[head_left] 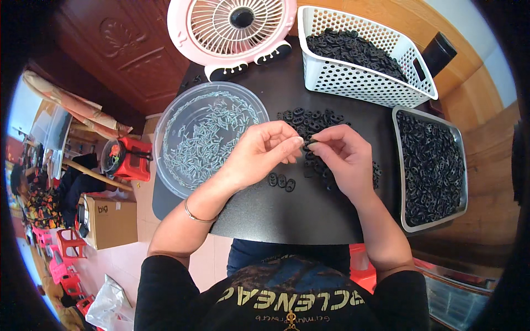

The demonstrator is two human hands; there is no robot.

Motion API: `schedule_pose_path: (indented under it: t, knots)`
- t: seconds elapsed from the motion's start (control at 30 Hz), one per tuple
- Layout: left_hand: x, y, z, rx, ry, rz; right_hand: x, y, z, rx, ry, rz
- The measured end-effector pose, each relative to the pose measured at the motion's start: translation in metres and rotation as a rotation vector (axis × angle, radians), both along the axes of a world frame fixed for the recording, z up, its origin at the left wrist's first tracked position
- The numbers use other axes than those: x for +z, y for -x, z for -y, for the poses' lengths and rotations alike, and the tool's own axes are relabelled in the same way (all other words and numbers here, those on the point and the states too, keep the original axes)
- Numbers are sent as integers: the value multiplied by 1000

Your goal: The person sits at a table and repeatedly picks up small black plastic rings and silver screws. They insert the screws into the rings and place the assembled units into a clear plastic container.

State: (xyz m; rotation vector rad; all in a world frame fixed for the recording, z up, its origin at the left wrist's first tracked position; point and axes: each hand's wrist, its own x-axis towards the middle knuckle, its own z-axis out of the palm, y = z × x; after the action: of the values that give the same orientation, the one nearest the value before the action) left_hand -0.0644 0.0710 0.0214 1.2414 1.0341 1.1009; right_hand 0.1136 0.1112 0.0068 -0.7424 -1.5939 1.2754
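Observation:
My two hands meet above the middle of the black table, fingertips almost touching. My right hand [348, 154] pinches a small black plastic piece [309, 142] between thumb and fingers. My left hand [265, 146] is closed in a pinch against it; whatever is in those fingertips is too small to make out. Below and behind the hands lies a loose pile of black oval pieces with holes [326, 117]. Several such pieces [282, 181] sit in a short row by my left hand. A clear round tub [165, 160] of small silvery screws [201, 143] stands left of that hand.
A metal tray [406, 223] full of black pieces stands right. Behind is a white perforated basket [353, 85] with more, beside a black cylinder [439, 54]. A pink fan [221, 60] stands at the back. Left on the floor are a cardboard box [113, 223] and red stool [135, 160]; a person [41, 198] sits beyond.

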Motion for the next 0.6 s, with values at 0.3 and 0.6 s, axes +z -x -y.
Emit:
schedule_pose_path:
  t: [0.3,0.6]
  knots:
    - [0,2,0,7,8,37,1,2,-1,-64,-436,167]
    - [1,0,0,41,26,29,2,0,2,68,-26,62]
